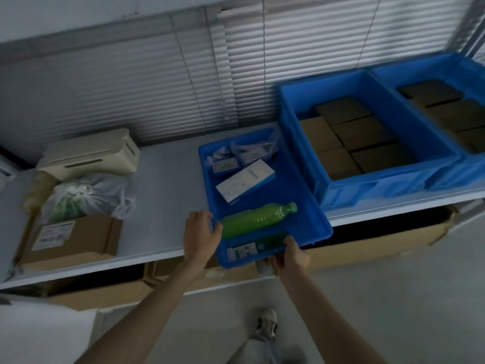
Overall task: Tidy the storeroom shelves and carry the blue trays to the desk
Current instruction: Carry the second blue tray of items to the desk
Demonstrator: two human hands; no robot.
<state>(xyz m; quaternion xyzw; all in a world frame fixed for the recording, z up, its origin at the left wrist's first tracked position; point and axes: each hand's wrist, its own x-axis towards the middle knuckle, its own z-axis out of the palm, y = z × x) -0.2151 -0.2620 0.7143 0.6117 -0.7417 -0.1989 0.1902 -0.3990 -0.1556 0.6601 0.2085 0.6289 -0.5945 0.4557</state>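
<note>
A shallow blue tray (294,190) sits on the grey shelf (168,179), its near end sticking out over the shelf's front edge. In it lie a green bottle (254,219), a white box (245,183), a dark green bottle (270,243) and several small bags. My left hand (200,233) grips the tray's near left rim. My right hand (292,254) holds the tray's front edge from below. Two deeper blue crates, one (341,185) beside the tray and another (456,72) farther right, hold brown cartons.
On the shelf's left part stand a cream-coloured plastic box (89,153), a tied plastic bag (89,195) and a labelled cardboard box (70,237). Closed blinds (236,74) hang behind. Flattened cardboard boxes (367,245) fill the lower shelf. My shoe (267,324) is on the floor below.
</note>
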